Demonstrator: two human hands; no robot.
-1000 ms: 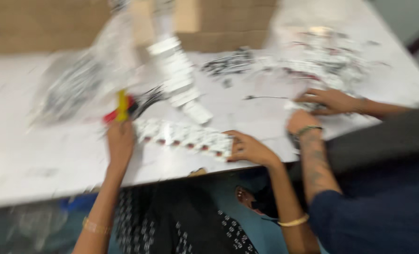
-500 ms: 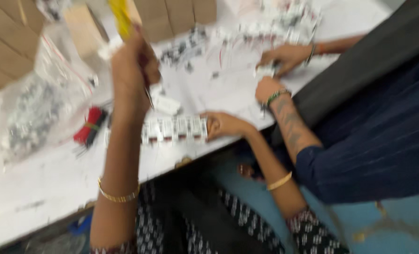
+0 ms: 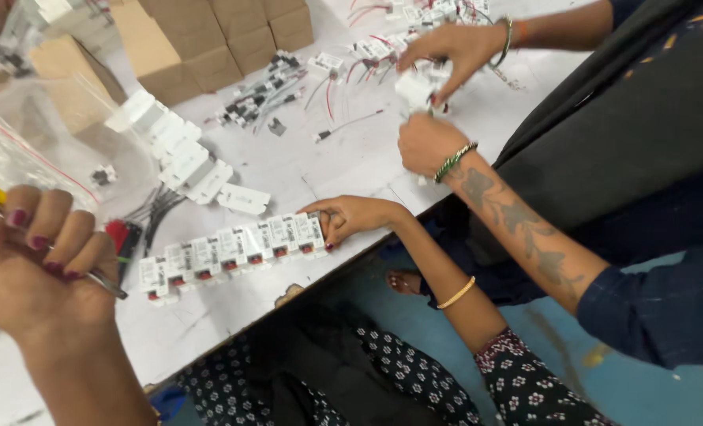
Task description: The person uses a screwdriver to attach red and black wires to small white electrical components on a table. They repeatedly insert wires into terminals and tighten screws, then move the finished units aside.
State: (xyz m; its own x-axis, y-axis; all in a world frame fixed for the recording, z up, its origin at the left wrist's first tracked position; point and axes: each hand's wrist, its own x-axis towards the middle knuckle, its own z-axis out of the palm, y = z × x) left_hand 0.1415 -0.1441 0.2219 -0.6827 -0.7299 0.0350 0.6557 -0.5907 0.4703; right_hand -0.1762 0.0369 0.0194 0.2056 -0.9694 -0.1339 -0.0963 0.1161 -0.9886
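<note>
Left hand [image 3: 39,264] raised near the camera, fingers curled around a thin metal tool [image 3: 103,282] with a yellow handle. Right hand [image 3: 351,217] rests with fingers pressed on the end of a row of white modules [image 3: 233,248] lying on the white table [image 3: 304,170]. Co-worker's hands [image 3: 438,79] grip a white part further back, beside cardboard boxes [image 3: 209,39].

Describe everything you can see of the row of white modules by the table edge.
The row of white modules lies flat near the table's front edge, slanting up to the right. About ten small plastic-looking blocks sit side by side, with red and black parts along the near edge. The right hand presses its right end; nothing else touches it.
</note>
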